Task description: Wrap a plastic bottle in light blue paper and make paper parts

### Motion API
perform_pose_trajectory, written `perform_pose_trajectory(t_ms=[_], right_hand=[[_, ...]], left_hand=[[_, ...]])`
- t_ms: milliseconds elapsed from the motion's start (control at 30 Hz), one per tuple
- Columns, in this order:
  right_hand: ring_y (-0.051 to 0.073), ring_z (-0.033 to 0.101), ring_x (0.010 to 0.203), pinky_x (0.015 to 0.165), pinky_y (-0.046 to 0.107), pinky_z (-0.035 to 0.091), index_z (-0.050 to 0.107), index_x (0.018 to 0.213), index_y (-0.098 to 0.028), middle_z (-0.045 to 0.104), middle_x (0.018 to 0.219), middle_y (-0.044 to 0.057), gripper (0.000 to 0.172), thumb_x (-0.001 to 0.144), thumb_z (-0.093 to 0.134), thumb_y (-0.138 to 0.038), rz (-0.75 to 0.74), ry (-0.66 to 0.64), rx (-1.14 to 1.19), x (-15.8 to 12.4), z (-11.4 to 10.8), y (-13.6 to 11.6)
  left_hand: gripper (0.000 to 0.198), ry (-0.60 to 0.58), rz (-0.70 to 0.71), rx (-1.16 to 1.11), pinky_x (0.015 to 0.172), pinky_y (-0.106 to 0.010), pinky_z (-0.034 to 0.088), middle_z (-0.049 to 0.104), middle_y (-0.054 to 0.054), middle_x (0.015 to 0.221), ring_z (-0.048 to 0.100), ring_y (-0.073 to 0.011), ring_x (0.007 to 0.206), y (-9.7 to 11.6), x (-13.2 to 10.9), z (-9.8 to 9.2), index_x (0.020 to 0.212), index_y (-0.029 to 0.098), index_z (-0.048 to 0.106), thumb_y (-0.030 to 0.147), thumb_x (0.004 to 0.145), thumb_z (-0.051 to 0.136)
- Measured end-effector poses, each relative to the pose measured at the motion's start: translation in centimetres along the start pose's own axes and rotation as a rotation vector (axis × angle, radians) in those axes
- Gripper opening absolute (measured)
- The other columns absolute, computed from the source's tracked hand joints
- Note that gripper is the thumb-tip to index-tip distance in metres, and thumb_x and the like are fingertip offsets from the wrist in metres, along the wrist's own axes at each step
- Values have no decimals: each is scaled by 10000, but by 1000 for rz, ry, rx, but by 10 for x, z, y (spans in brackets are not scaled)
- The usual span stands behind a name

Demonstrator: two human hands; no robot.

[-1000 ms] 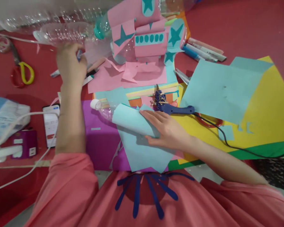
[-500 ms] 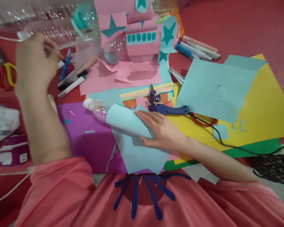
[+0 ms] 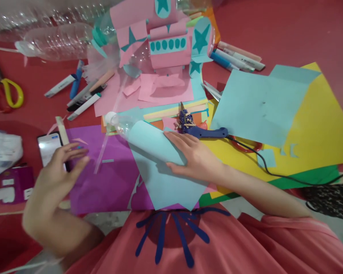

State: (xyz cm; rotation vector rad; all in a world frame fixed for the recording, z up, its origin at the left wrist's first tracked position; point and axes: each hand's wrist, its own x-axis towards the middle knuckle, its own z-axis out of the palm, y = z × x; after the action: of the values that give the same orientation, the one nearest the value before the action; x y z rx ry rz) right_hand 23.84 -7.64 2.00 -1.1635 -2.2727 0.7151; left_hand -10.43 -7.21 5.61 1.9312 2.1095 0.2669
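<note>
My right hand lies flat, fingers stretched, on a light blue paper sheet. The sheet is rolled partly round a clear bottle with a white cap, which lies on purple paper. My left hand hovers blurred above the purple paper's left edge, fingers apart and nothing plainly in them. A thin clear stick, smeared by motion, is just right of its fingertips. A phone lies close beyond that hand.
A blue glue gun with a black cord lies beside my right hand. Behind stands a bottle craft covered in pink paper with teal stars. Markers, scissors, empty bottles, yellow paper lie around.
My left hand has come down from the bottles at the back left to the near left by the phone, and its fingers have opened. The right hand has stayed on the blue paper.
</note>
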Motion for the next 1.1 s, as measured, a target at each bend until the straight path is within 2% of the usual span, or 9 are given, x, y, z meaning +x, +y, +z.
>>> perform_pose_trajectory(t_ms=[100, 267, 400, 567, 667, 800, 933, 1000, 1100], right_hand=[[302, 661, 1093, 933, 507, 547, 465, 1360, -65, 632, 1299, 212, 587, 886, 536, -403, -12, 28, -33, -1, 1, -4], [314, 648, 1120, 937, 512, 542, 472, 1361, -78, 634, 1300, 198, 585, 868, 538, -387, 28, 35, -41, -2, -9, -6], [330, 588, 1221, 991, 538, 501, 424, 1412, -143, 591, 1366, 158, 613, 869, 530, -406, 177, 37, -21, 4, -29, 2], [320, 564, 1225, 1001, 503, 495, 383, 1448, -122, 548, 1400, 164, 605, 915, 469, -394, 166, 6, -64, 29, -33, 2], [330, 569, 1197, 996, 526, 489, 375, 1456, -152, 572, 1346, 162, 564, 935, 454, -353, 143, -9, -156, 56, -17, -2], [319, 562, 1226, 1011, 509, 493, 350, 1473, -159, 577, 1305, 135, 525, 986, 375, -353, 182, -29, -301, 103, 3, -9], [244, 547, 1246, 1041, 422, 501, 295, 1506, -153, 484, 1463, 102, 607, 997, 314, -484, 249, -43, -400, 136, 15, -24], [229, 538, 1263, 1066, 387, 491, 281, 1510, -128, 426, 1524, 105, 618, 993, 352, -459, 272, -58, -381, 142, 21, -30], [256, 460, 1372, 1151, 395, 415, 307, 1493, -101, 360, 1567, 137, 602, 967, 437, -365, 240, -112, -286, 135, 27, -31]], left_hand=[[573, 53, -80, -31, 940, -526, 528, 712, -188, 1139, 698, -336, 1041, 27, 17, 11, 1195, 142, 591, 505, 768, 476], [340, -14, 2, 48, 968, -462, 499, 701, -133, 1094, 671, -269, 1016, 78, 64, 29, 1124, 145, 613, 265, 848, 455], [236, -48, -16, 36, 892, -381, 515, 652, -67, 899, 619, -201, 832, 85, 82, 38, 1009, 150, 606, 256, 808, 543], [45, -1, -55, -62, 827, -343, 521, 557, 5, 705, 584, -146, 714, 75, 77, 33, 757, 191, 510, 207, 799, 504], [73, 138, -116, -347, 670, -297, 547, 543, 37, 660, 580, -115, 579, 73, 67, 26, 845, 202, 503, 208, 787, 459], [264, 307, 85, -754, 466, -232, 499, 553, 57, 702, 506, -69, 428, 87, 52, 34, 977, 216, 546, 222, 721, 482], [226, 253, 222, -943, 462, -244, 525, 702, 0, 977, 515, -50, 416, 108, 44, 52, 996, 240, 535, 300, 783, 582], [231, 253, 250, -930, 509, -254, 558, 701, -19, 1129, 568, -55, 468, 115, 47, 57, 995, 253, 511, 367, 818, 606], [262, 209, 253, -890, 454, -225, 526, 711, -27, 1123, 553, -47, 455, 115, 56, 55, 995, 250, 477, 427, 848, 602]])
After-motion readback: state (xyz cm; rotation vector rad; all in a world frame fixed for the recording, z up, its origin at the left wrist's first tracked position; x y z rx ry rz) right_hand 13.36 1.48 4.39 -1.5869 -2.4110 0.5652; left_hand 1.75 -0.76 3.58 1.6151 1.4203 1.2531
